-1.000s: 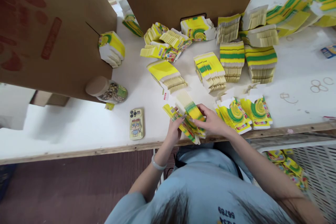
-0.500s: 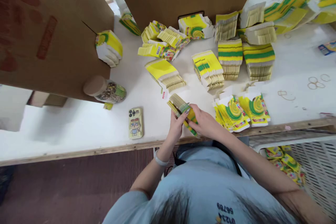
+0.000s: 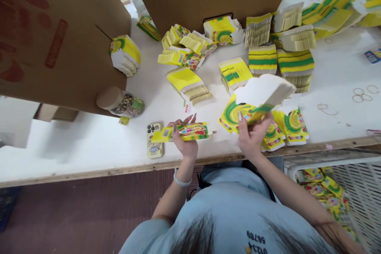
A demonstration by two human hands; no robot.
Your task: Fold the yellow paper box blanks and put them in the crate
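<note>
Your left hand (image 3: 185, 143) has its fingers curled around a flat yellow carton (image 3: 186, 131) just above the tabletop (image 3: 89, 143), while your right hand (image 3: 253, 137) pinches a fanned carton stack (image 3: 258, 97) beside it.

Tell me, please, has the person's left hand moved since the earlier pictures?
Yes. The left hand, gripping a flat carton, has swung to the left, away from the right hand, and is now much closer to the phone lying on the table.

Upside-down digits reading 66789 above 01234 are printed on the person's light blue shirt (image 3: 238, 222), at six o'clock; print elsewhere is too small to read.
</note>
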